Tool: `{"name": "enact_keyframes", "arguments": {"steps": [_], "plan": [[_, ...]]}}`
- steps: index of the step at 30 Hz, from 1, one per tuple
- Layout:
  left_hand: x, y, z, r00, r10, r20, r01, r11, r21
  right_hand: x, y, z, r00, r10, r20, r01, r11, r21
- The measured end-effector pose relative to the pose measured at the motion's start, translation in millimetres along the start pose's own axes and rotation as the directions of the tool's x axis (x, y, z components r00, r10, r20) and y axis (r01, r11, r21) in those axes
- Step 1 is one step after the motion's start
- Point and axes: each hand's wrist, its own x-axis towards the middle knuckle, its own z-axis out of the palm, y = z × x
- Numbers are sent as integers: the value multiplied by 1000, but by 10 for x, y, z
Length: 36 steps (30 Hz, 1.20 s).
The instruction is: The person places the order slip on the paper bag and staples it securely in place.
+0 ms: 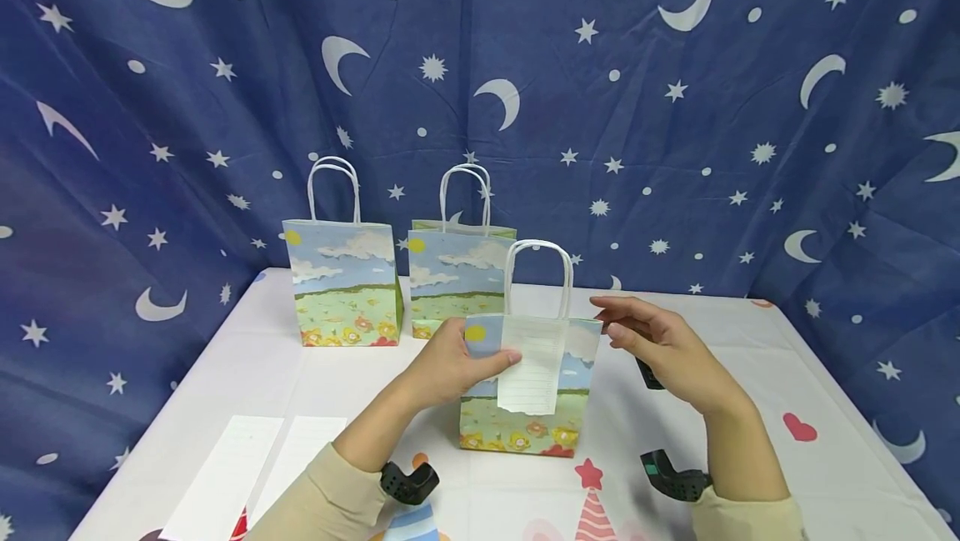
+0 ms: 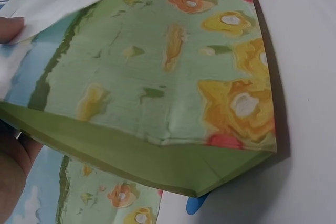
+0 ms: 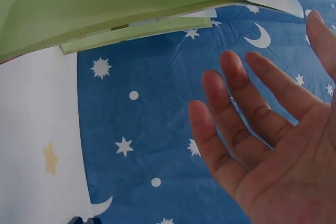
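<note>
A paper gift bag [image 1: 525, 428] with a painted meadow and white twisted handles stands upright at the middle of the table. My left hand [image 1: 447, 363] grips its left side, thumb in front and fingers behind. That thumb presses on a lined paper strip [image 1: 530, 374] lying against the bag's front, its lower edge torn unevenly. In the left wrist view the strip's lower end lifts off the painted front [image 2: 131, 72]. Beside the bag's upper right corner is my right hand [image 1: 667, 349], fingers spread and loosely bent; its palm [image 3: 294, 177] holds nothing in the right wrist view.
Behind stand matching gift bags, one at the left [image 1: 345, 291] and another [image 1: 457, 274] partly hidden by the front bag, with a further bag's rim [image 1: 498, 232] behind it. Two white paper strips [image 1: 225, 474] lie at the table's front left. A starry blue curtain [image 1: 600, 107] hangs behind.
</note>
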Motion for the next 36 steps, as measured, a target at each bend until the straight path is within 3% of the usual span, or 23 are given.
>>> {"name": "enact_keyframes", "arguments": {"steps": [6, 15, 21, 27, 36], "plan": [[17, -18, -6, 1000, -10, -9, 10, 1000, 8, 14, 35, 70, 996, 37, 78, -38, 999, 2], [35, -67, -42, 1000, -25, -19, 25, 999, 36, 69, 110, 272, 968, 146, 205, -143, 989, -30], [64, -128, -77, 1000, 6, -10, -5, 997, 76, 71, 136, 295, 957, 152, 245, -149, 988, -30], [90, -171, -119, 1000, -2, 17, 0, 993, 117, 92, 167, 312, 955, 153, 254, -155, 988, -14], [97, -214, -170, 998, -12, 69, 0, 986, 168, 103, 209, 339, 932, 175, 318, -165, 985, -58]]}}
